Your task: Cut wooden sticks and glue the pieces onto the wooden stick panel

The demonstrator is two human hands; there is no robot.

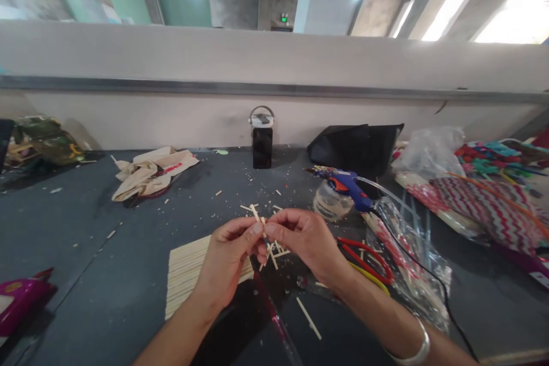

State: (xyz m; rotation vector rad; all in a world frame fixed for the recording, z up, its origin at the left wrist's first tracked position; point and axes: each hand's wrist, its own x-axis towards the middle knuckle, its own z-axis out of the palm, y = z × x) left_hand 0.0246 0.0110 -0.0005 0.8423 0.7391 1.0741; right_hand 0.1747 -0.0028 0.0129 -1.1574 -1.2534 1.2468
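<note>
Both hands meet over the middle of the dark table, pinching thin pale wooden sticks (254, 213) that cross each other. My left hand (229, 254) grips from the left, thumb and fingers closed. From the right, my right hand (306, 240) closes thumb and forefinger on the same small bundle. More short sticks (273, 257) show below the fingertips; whether they are joined to the held ones I cannot tell. Partly under my left hand lies a flat panel of sticks side by side (186, 274). A loose stick (309, 318) rests nearer me.
A blue glue gun (354, 187) lies over a clear round container (330, 203), its black cord running right. Red-handled pliers (369, 257) and plastic packets (407, 263) are beside my right arm. A phone (262, 148) stands at the back; crumpled cloth (154, 171) lies left.
</note>
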